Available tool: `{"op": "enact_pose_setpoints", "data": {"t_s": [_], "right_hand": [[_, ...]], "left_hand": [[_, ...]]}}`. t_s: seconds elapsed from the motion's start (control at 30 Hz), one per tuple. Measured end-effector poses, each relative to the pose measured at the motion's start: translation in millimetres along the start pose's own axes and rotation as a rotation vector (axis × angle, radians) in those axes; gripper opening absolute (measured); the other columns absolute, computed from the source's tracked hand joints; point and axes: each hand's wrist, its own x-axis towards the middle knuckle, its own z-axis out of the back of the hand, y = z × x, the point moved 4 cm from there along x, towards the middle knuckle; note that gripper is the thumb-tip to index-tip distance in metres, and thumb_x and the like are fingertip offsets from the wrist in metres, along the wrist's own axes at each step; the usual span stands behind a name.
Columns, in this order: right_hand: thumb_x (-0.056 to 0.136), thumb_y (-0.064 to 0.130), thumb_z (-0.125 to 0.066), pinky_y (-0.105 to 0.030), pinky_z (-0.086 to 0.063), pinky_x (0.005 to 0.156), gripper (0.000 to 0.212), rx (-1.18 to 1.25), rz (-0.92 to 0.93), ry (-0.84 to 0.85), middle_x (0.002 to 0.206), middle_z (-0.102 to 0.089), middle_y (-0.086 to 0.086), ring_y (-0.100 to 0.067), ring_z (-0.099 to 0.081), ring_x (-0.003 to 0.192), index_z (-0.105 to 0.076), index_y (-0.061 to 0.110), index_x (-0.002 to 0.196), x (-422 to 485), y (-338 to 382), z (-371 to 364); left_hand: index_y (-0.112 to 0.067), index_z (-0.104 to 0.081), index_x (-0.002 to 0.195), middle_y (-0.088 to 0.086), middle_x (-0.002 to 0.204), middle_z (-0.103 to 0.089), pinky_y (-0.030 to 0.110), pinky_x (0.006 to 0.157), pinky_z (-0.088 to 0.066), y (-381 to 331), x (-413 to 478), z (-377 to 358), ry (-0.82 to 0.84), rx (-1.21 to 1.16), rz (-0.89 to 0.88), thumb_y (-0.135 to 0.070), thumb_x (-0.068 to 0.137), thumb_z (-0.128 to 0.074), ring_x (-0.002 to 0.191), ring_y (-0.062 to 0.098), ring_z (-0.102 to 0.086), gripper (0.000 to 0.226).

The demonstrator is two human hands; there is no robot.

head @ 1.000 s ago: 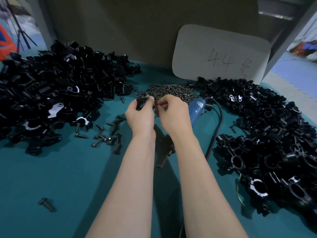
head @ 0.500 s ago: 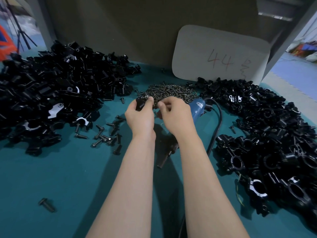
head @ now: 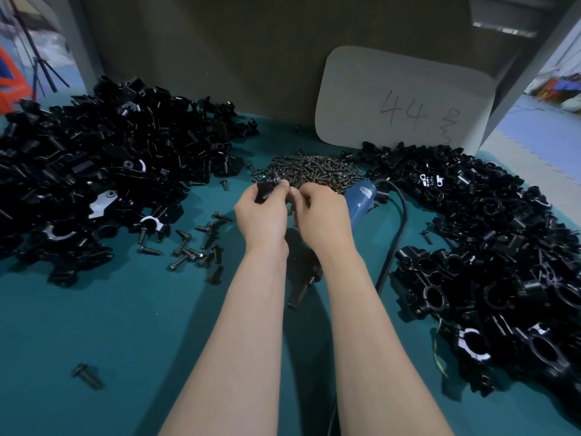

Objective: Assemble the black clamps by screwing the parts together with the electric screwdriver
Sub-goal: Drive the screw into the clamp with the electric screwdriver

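Head view looks down two bare forearms onto a teal-covered worktable (head: pixel 125 341). The left hand (head: pixel 261 215), at the centre of the frame, curls its fingers and thumb round a black clamp piece (head: pixel 267 185) and holds it raised just in front of the heap of small dark metal screws (head: pixel 314 169). It probably sits there so that a screw can be fed in with a short reach. The right hand (head: pixel 320 215) is close beside it, fingertips curled in towards the piece. They look set to seat a screw, but whatever they pinch is hidden, so I cannot tell whether that hand holds anything.

The blue-bodied electric screwdriver (head: pixel 361 199) lies on the table under the right wrist. Its dark bit end (head: pixel 301 287) shows between the forearms, and its black cable (head: pixel 399 215) loops off to the right. Lying so near the right hand, it is probably there for quick pick-up once the screw is started.

A large heap of loose black clamp parts (head: pixel 94 171) fills the upper left. A second heap of ring-shaped black clamps (head: pixel 487 247) runs down the right side and seems to be sorted apart from the first. Scattered black flanged bolts (head: pixel 198 247) lie left of centre, with one stray bolt (head: pixel 86 376) at lower left. A white rounded card marked 44 (head: pixel 405 99) leans against the back wall.
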Motion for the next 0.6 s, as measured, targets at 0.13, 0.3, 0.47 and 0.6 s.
{"op": "enact_pose_setpoints", "data": {"t_s": [0.13, 0.3, 0.47, 0.6], "right_hand": [[0.102, 0.038, -0.036, -0.033, -0.043, 0.068, 0.044, 0.08, -0.102, -0.063, 0.08, -0.066, -0.007, -0.026, -0.058, 0.078, -0.062, 0.008, 0.085, 1, -8, 12], [0.09, 0.055, -0.053, -0.036, -0.039, 0.083, 0.067, -0.135, -0.434, -0.042, 0.136, -0.036, -0.016, -0.036, -0.052, 0.111, -0.034, 0.014, 0.138, 0, -47, 33], [0.083, 0.042, -0.068, -0.036, -0.04, 0.085, 0.085, -0.029, -0.528, 0.059, 0.134, -0.042, -0.018, -0.034, -0.05, 0.111, -0.017, 0.011, 0.144, -4, -60, 26], [0.079, 0.031, -0.068, -0.034, -0.045, 0.072, 0.058, 0.237, -0.534, -0.097, 0.107, -0.059, -0.011, -0.024, -0.055, 0.086, -0.042, 0.003, 0.123, 0, -66, 41]], "left_hand": [[-0.012, -0.064, 0.086, 0.004, 0.085, -0.066, 0.024, 0.077, -0.054, 1, 5, 3, 0.03, -0.195, 0.132, -0.01, 0.09, -0.066, 0.078, 0.018, -0.063, 0.005], [-0.005, -0.06, 0.093, 0.021, 0.11, -0.065, 0.027, 0.081, -0.057, 1, 8, 7, 0.085, -0.428, 0.335, -0.015, 0.092, -0.065, 0.084, 0.021, -0.068, 0.012], [-0.001, -0.058, 0.088, 0.022, 0.091, -0.067, 0.028, 0.074, -0.059, 2, 5, 5, 0.151, -0.502, 0.459, -0.018, 0.092, -0.065, 0.077, 0.023, -0.07, 0.018], [-0.003, -0.058, 0.088, 0.021, 0.085, -0.068, 0.028, 0.076, -0.059, 1, 8, 9, 0.147, -0.495, 0.463, -0.019, 0.092, -0.065, 0.078, 0.024, -0.07, 0.018]]}}
